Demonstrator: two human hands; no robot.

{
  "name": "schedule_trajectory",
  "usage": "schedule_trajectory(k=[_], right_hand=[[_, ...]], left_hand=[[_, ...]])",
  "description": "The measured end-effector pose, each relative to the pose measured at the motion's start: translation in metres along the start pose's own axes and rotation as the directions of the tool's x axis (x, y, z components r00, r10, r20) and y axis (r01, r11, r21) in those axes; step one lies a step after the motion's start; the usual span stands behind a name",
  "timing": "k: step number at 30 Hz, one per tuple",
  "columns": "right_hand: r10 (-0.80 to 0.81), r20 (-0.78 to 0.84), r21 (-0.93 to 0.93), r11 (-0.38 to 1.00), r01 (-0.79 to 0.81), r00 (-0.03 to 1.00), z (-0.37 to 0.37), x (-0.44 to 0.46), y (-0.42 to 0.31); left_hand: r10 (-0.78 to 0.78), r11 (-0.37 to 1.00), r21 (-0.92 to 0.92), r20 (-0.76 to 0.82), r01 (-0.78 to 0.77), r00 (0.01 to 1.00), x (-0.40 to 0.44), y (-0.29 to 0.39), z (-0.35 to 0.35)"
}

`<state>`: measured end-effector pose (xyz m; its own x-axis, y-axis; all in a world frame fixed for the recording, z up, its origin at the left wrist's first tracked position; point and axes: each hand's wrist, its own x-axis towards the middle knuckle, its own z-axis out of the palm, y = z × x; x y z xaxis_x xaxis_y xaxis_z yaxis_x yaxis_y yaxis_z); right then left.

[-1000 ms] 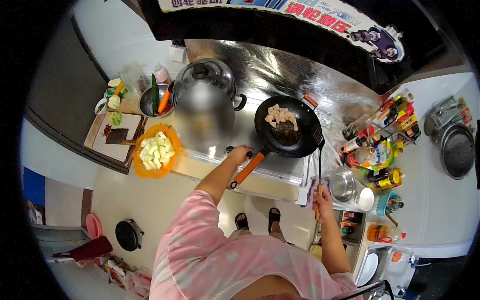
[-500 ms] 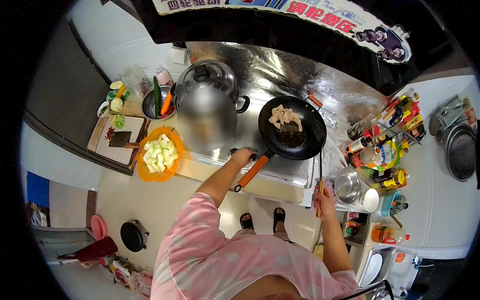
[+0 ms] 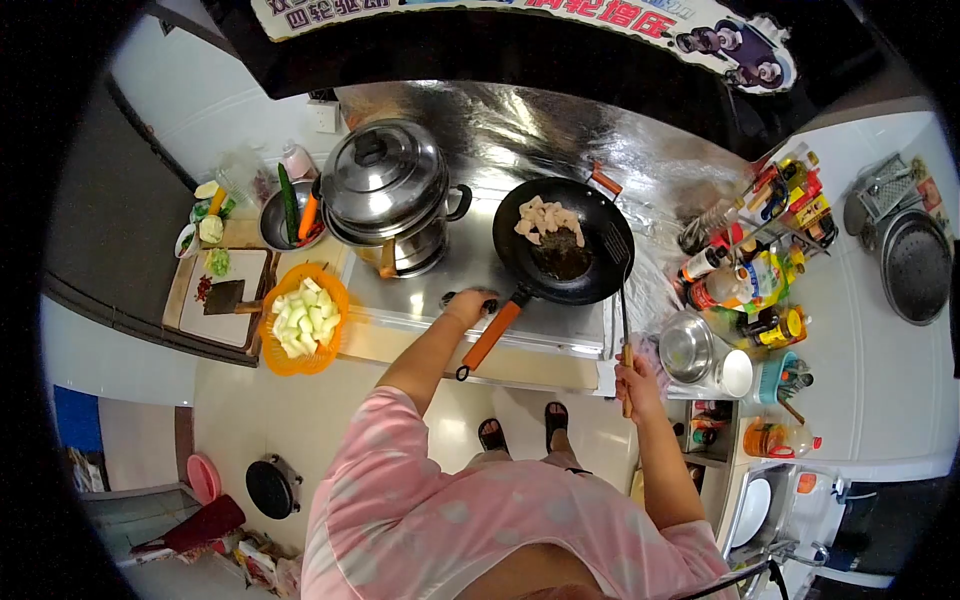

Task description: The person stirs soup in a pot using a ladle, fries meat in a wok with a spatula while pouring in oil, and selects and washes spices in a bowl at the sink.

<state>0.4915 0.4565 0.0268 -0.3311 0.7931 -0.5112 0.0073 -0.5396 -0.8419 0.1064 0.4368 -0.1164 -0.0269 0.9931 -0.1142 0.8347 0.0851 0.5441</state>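
Observation:
My left hand (image 3: 466, 306) is at the stove's front edge, its fingers closed around a black stove knob (image 3: 489, 305). The orange handle (image 3: 492, 338) of a black wok (image 3: 600, 285) lies just to its right. Pale pieces of meat (image 3: 548, 218) rest in the wok beside a pool of dark oil. My right hand (image 3: 640, 386) grips the wooden handle of a slotted spatula (image 3: 626, 318). The spatula's slotted head (image 3: 619, 243) leans inside the wok's right side, apart from the meat.
Left of the wok stands a lidded steel steamer pot (image 3: 385, 180). An orange basket of cut pale-green vegetable (image 3: 306, 318) and a cutting board (image 3: 222, 322) with a cleaver (image 3: 224, 297) lie farther left. On the right are a metal bowl (image 3: 686, 347), a white cup (image 3: 735, 372) and several sauce bottles (image 3: 718, 287).
The whole view has shifted, so the stove and counter sit farther left. Both hands keep their places: left at the knob, right on the spatula. The meat looks unmoved.

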Motion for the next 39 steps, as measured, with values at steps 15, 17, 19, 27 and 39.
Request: schedule_trajectory(k=[15, 17, 19, 27, 39], right_hand=[[-0.024, -0.035, 0.023, 0.999, 0.024, 0.999, -0.002, 0.002, 0.006], [-0.079, -0.090, 0.043, 0.996, 0.083, 0.993, -0.007, 0.010, 0.010], [-0.149, -0.178, 0.075, 0.984, 0.164, 0.973, -0.017, 0.024, 0.019], [-0.645, -0.365, -0.721, 0.652, 0.234, 0.672, -0.061, 0.096, 0.074], [-0.477, -0.146, -0.660, 0.700, 0.275, 0.867, -0.120, 0.147, 0.101]], left_hand=[[-0.032, 0.999, -0.037, -0.020, 0.032, 0.999, -0.005, 0.003, -0.007], [-0.109, 0.993, -0.055, -0.076, 0.105, 0.991, -0.008, 0.007, -0.015], [-0.268, 0.957, -0.156, -0.157, 0.244, 0.951, -0.010, 0.019, -0.035], [-0.065, 0.958, -0.276, -0.473, -0.078, 0.879, -0.063, 0.167, -0.108], [0.038, 0.947, -0.304, -0.226, -0.107, 0.973, -0.033, 0.297, -0.011]])
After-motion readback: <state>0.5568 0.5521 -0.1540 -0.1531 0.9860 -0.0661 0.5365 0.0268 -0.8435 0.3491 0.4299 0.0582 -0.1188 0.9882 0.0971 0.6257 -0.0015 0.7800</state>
